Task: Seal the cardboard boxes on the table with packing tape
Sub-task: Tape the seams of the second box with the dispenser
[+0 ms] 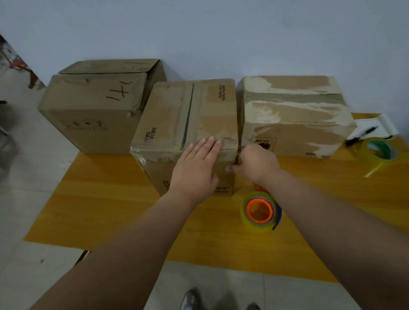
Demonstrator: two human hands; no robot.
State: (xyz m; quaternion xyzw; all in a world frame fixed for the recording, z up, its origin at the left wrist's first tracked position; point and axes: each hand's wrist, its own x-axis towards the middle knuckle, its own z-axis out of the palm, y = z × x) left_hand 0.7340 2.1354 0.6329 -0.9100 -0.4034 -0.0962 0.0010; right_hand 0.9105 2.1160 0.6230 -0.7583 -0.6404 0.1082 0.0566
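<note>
Left hand [195, 170] flat, fingers straight, pressing middle box [166, 113], right hand [255, 161] curled round its corner

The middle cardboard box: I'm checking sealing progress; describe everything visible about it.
The worn brown middle cardboard box stands on the yellow wooden table, flaps closed with a dark seam across its top and glossy clear tape along its near top edge. The left hand lies flat on that edge; the right hand curls at its near right corner.
</note>
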